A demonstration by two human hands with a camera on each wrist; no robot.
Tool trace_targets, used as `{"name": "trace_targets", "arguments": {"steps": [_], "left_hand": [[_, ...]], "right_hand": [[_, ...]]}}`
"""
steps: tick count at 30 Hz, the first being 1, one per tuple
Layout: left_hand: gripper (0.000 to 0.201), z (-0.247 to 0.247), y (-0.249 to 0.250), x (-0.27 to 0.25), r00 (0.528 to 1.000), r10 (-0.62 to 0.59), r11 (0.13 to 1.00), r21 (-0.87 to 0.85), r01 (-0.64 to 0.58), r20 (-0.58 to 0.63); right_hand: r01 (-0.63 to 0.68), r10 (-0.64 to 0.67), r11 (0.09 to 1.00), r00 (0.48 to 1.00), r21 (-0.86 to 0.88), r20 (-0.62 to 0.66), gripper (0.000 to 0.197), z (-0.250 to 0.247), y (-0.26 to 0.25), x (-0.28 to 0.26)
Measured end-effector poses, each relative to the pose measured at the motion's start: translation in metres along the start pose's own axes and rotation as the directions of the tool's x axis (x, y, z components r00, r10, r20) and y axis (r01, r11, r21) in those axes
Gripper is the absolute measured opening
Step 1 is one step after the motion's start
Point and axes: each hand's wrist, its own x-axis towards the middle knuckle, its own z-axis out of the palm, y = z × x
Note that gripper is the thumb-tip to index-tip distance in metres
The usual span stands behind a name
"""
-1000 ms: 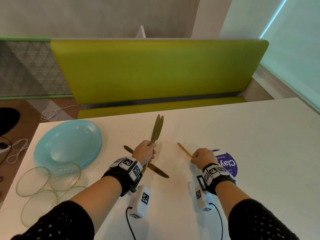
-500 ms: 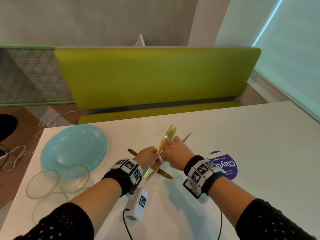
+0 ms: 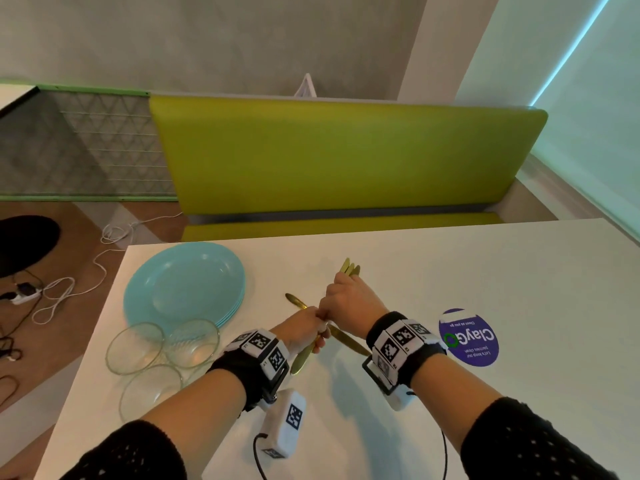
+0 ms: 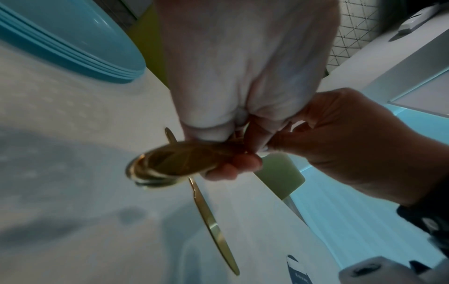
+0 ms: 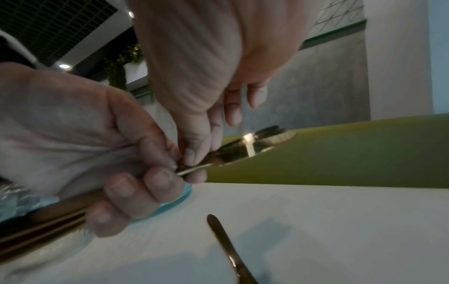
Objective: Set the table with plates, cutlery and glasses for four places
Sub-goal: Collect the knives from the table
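Note:
My left hand [image 3: 311, 332] grips a bundle of gold cutlery [image 3: 349, 267] upright over the white table [image 3: 450, 271], spoon bowls [image 4: 170, 161] pointing down toward my wrist. My right hand [image 3: 334, 306] reaches across, its thumb and forefinger [image 5: 194, 153] pinching a thin gold piece in that bundle just above the left fist [image 5: 109, 153]. One gold knife [image 3: 349, 341] lies flat on the table under both hands. A stack of teal plates [image 3: 183, 285] sits at the far left, with three clear glass bowls [image 3: 192, 341] in front of it.
A round purple sticker [image 3: 467, 337] is on the table right of my hands. A yellow-green bench [image 3: 346, 157] runs behind the table's far edge. Cables [image 3: 52, 296] lie on the floor past the left edge.
My right hand left the spot by the sticker carrying a gold piece, moved left, and now pinches the bundle in my left hand. The bundle tilted rightward.

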Motion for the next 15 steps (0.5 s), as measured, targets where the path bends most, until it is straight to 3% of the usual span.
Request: {"name": "trace_targets", "arguments": {"steps": [3,5,7,10,15], "left_hand": [[0.019,-0.013,0.001,-0.007,0.998,0.002,0.999,-0.034,-0.004,-0.059],[0.018,-0.026,0.002,-0.011,0.993,0.007,0.997,-0.079,-0.017,-0.116],[0.017,-0.037,0.002,-0.014,0.988,0.011,0.993,-0.111,-0.029,-0.157],[0.019,-0.055,-0.001,-0.018,0.98,0.013,0.991,-0.131,-0.04,-0.201],[0.013,-0.078,-0.007,-0.026,0.97,0.006,0.988,-0.15,-0.044,-0.243]], "right_hand": [[-0.097,0.117,0.978,0.988,0.187,-0.097,0.002,-0.003,-0.001,0.005],[-0.27,0.284,0.929,0.959,0.251,-0.017,0.018,0.003,0.0,0.009],[-0.413,0.402,0.888,0.911,0.204,0.093,0.025,0.016,0.001,0.011],[-0.517,0.461,0.843,0.836,0.147,0.298,0.032,0.039,-0.01,0.018],[-0.578,0.523,0.814,0.768,0.049,0.37,0.03,0.07,-0.033,0.034]]}}
